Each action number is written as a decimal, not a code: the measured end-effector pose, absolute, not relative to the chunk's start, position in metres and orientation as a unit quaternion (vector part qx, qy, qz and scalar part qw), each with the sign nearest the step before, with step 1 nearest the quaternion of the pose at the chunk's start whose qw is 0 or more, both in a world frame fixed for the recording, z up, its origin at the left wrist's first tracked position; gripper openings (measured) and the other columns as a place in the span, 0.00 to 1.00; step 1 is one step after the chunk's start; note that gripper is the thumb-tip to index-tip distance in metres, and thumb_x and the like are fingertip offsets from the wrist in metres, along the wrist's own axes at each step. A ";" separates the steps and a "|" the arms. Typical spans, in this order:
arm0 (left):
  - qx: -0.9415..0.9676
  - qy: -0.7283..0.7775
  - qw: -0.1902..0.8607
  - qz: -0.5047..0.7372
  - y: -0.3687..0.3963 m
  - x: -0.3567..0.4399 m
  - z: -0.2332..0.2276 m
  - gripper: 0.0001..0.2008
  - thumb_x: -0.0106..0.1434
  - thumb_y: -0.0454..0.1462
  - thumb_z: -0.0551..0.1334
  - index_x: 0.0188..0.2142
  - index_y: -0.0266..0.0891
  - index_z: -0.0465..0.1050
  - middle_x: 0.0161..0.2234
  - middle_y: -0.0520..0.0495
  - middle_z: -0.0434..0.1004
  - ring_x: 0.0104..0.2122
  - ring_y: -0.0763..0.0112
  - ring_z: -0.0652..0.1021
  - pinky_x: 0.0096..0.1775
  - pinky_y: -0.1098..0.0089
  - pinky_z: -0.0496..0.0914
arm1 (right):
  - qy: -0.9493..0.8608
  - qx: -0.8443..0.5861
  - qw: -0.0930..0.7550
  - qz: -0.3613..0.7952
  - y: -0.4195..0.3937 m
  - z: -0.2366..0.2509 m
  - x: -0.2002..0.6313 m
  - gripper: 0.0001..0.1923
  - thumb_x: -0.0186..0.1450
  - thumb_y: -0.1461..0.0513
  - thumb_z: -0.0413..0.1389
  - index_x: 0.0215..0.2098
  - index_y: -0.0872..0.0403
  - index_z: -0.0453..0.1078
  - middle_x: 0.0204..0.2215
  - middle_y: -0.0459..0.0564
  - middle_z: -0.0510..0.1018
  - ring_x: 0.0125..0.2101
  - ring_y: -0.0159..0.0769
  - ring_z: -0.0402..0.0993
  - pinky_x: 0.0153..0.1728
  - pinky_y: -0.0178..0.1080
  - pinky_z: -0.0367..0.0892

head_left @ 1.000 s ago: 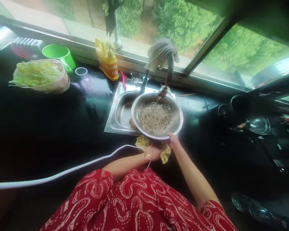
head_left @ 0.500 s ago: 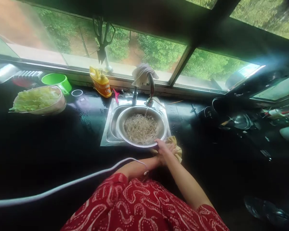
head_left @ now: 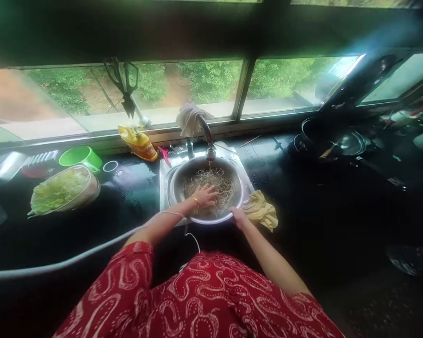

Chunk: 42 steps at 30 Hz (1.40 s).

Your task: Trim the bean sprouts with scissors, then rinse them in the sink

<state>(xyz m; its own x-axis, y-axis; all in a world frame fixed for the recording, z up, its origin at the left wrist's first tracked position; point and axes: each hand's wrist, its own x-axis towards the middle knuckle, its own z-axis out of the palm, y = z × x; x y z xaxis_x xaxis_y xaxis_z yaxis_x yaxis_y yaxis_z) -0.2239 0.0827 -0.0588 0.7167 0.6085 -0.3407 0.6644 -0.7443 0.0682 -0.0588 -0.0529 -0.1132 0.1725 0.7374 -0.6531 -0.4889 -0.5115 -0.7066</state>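
A round metal basin [head_left: 178, 171] sits over the sink [head_left: 165, 180], holding a heap of thin, pale brown strands [head_left: 225, 183] whose kind I cannot make out. My left hand [head_left: 205, 196] lies flat on the strands with its fingers spread. The near right rim of the basin is gripped by my right hand [head_left: 238, 217], thumb on top. Water runs from the curved tap [head_left: 210, 152] into the basin. A crumpled yellow cloth [head_left: 262, 210] lies just right of my right hand.
On the left stand a basket of chopped pale green leaves [head_left: 61, 188] and a green mug [head_left: 81, 157]. A yellow bottle [head_left: 139, 143] leans near the window. Dark pots [head_left: 312, 134] are at the right. A white cord [head_left: 91, 251] crosses by my left arm.
My left hand has moved from the yellow cloth up and left into the basin, onto the strands. My right hand keeps hold of the rim. The view has shifted.
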 end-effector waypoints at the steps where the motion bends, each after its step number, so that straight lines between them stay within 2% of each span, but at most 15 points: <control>1: 0.918 0.353 0.083 -0.161 0.090 -0.219 -0.068 0.31 0.63 0.51 0.56 0.65 0.54 0.56 0.69 0.47 0.47 0.66 0.46 0.51 0.60 0.40 0.49 | -0.099 -0.596 0.491 0.628 -0.053 -0.113 -0.061 0.08 0.51 0.67 0.55 0.29 0.53 0.61 0.14 0.37 0.66 0.14 0.27 0.63 0.14 0.29 0.63; 4: 0.893 0.410 0.057 -0.175 0.101 -0.214 -0.087 0.36 0.64 0.57 0.50 0.68 0.51 0.48 0.69 0.42 0.43 0.66 0.42 0.47 0.58 0.33 0.42 | -0.080 -0.598 0.507 0.616 -0.053 -0.112 -0.066 0.07 0.51 0.68 0.53 0.28 0.54 0.62 0.14 0.38 0.67 0.15 0.29 0.65 0.15 0.30 0.64; 8: 0.902 0.376 0.061 -0.205 0.102 -0.220 -0.090 0.43 0.58 0.61 0.54 0.68 0.52 0.45 0.69 0.39 0.40 0.65 0.34 0.45 0.55 0.30 0.44 | -0.062 -0.599 0.517 0.609 -0.054 -0.115 -0.071 0.04 0.51 0.68 0.52 0.24 0.54 0.62 0.11 0.39 0.66 0.13 0.29 0.63 0.14 0.31 0.63; 10: 0.900 0.374 0.054 -0.216 0.102 -0.220 -0.089 0.42 0.58 0.61 0.54 0.68 0.54 0.45 0.69 0.39 0.41 0.65 0.34 0.46 0.55 0.30 0.46 | -0.056 -0.601 0.520 0.605 -0.054 -0.115 -0.073 0.04 0.51 0.68 0.52 0.22 0.54 0.62 0.11 0.40 0.65 0.13 0.29 0.62 0.13 0.31 0.63; 14: 0.884 0.389 0.050 -0.255 0.100 -0.220 -0.080 0.41 0.60 0.60 0.52 0.68 0.49 0.47 0.68 0.36 0.47 0.64 0.35 0.52 0.56 0.37 0.52 | -0.053 -0.606 0.523 0.598 -0.053 -0.112 -0.076 0.05 0.51 0.69 0.52 0.21 0.54 0.62 0.11 0.40 0.65 0.13 0.29 0.62 0.14 0.31 0.63; 16: 0.888 0.345 0.074 -0.296 0.100 -0.227 -0.069 0.38 0.61 0.59 0.52 0.67 0.51 0.51 0.66 0.38 0.54 0.62 0.40 0.58 0.57 0.42 0.56 | -0.055 -0.609 0.521 0.596 -0.052 -0.110 -0.077 0.05 0.51 0.69 0.52 0.20 0.55 0.62 0.10 0.41 0.65 0.13 0.29 0.62 0.14 0.32 0.63; 19: 0.878 0.337 0.095 -0.326 0.108 -0.239 -0.047 0.26 0.64 0.54 0.52 0.59 0.53 0.66 0.58 0.45 0.70 0.56 0.52 0.70 0.54 0.55 0.63 | -0.062 -0.613 0.516 0.596 -0.053 -0.108 -0.074 0.06 0.51 0.69 0.52 0.19 0.55 0.62 0.10 0.41 0.65 0.12 0.29 0.62 0.14 0.32 0.64; 22: 0.895 0.363 0.058 -0.251 0.124 -0.243 -0.035 0.22 0.66 0.51 0.50 0.51 0.50 0.74 0.50 0.45 0.76 0.51 0.58 0.74 0.52 0.62 0.66 | -0.074 -0.613 0.508 0.600 -0.054 -0.106 -0.071 0.06 0.51 0.69 0.51 0.19 0.55 0.61 0.10 0.42 0.65 0.13 0.29 0.61 0.13 0.31 0.63; 24: 0.921 0.339 0.018 -0.193 0.134 -0.238 -0.040 0.25 0.65 0.52 0.53 0.57 0.48 0.68 0.57 0.42 0.69 0.57 0.56 0.69 0.56 0.60 0.62 | -0.083 -0.614 0.501 0.604 -0.055 -0.105 -0.069 0.06 0.51 0.69 0.51 0.18 0.54 0.62 0.09 0.42 0.65 0.13 0.29 0.61 0.13 0.31 0.61; 27: 0.922 0.333 -0.003 -0.196 0.144 -0.228 -0.062 0.32 0.65 0.52 0.52 0.66 0.47 0.55 0.67 0.42 0.51 0.65 0.51 0.54 0.61 0.53 0.53 | -0.094 -0.618 0.494 0.604 -0.053 -0.104 -0.068 0.06 0.50 0.69 0.52 0.18 0.55 0.62 0.09 0.42 0.65 0.12 0.29 0.61 0.12 0.31 0.61; 30: 0.878 0.423 0.015 -0.225 0.140 -0.226 -0.085 0.31 0.67 0.53 0.45 0.67 0.47 0.51 0.69 0.41 0.45 0.66 0.46 0.49 0.60 0.44 0.52 | -0.099 -0.624 0.490 0.600 -0.049 -0.103 -0.070 0.06 0.51 0.69 0.51 0.17 0.55 0.62 0.09 0.42 0.65 0.11 0.29 0.61 0.12 0.32 0.61; 34: 0.872 0.419 0.069 -0.245 0.127 -0.232 -0.091 0.38 0.64 0.58 0.48 0.68 0.46 0.47 0.69 0.39 0.40 0.66 0.41 0.49 0.58 0.41 0.52 | -0.101 -0.629 0.493 0.592 -0.045 -0.103 -0.073 0.06 0.51 0.68 0.52 0.17 0.55 0.63 0.09 0.43 0.65 0.11 0.29 0.61 0.12 0.32 0.60; 36: 0.871 0.411 0.070 -0.259 0.128 -0.233 -0.082 0.37 0.64 0.54 0.52 0.67 0.42 0.50 0.69 0.37 0.44 0.66 0.46 0.52 0.60 0.46 0.54 | -0.101 -0.628 0.494 0.592 -0.046 -0.102 -0.074 0.06 0.51 0.68 0.52 0.17 0.55 0.63 0.09 0.43 0.65 0.10 0.29 0.61 0.11 0.31 0.59; 39: 0.893 0.349 0.105 -0.264 0.134 -0.235 -0.061 0.30 0.64 0.47 0.56 0.63 0.42 0.61 0.64 0.41 0.60 0.62 0.56 0.63 0.60 0.60 0.59 | -0.101 -0.627 0.495 0.593 -0.048 -0.098 -0.075 0.05 0.51 0.68 0.53 0.18 0.56 0.63 0.09 0.42 0.66 0.11 0.29 0.62 0.11 0.31 0.60; 42: 0.921 0.339 0.081 -0.176 0.135 -0.246 -0.042 0.21 0.65 0.43 0.55 0.57 0.44 0.69 0.57 0.45 0.71 0.57 0.62 0.70 0.58 0.64 0.62 | -0.097 -0.626 0.497 0.593 -0.049 -0.093 -0.076 0.05 0.51 0.69 0.52 0.19 0.56 0.64 0.10 0.42 0.66 0.11 0.29 0.62 0.11 0.30 0.61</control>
